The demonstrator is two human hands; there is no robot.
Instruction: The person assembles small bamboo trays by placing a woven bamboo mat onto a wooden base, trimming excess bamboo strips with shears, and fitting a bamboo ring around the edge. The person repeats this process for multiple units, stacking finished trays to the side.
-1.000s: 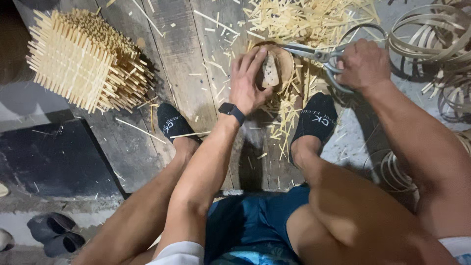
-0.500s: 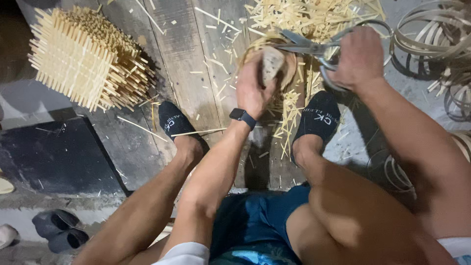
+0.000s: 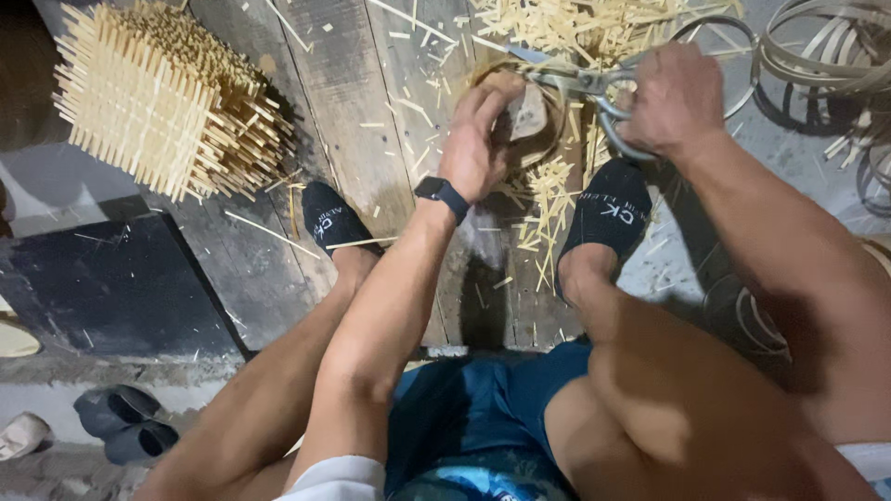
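Plank floor (image 3: 353,102) | left hand (image 3: 478,139) grips woven piece (image 3: 529,116) | right hand (image 3: 673,97) clutches shears (image 3: 594,83)

Stacked at upper left on the wooden planks (image 3: 343,102): a blocky bundle of cut bamboo sticks (image 3: 158,102), criss-crossed in layers. Scattered over the boards near the top edge, pale bamboo offcuts (image 3: 594,23), with coils of thin bamboo strip (image 3: 826,56) looped at upper right. Parked at lower left beside a black mat (image 3: 111,288), a pair of dark slippers (image 3: 125,422).
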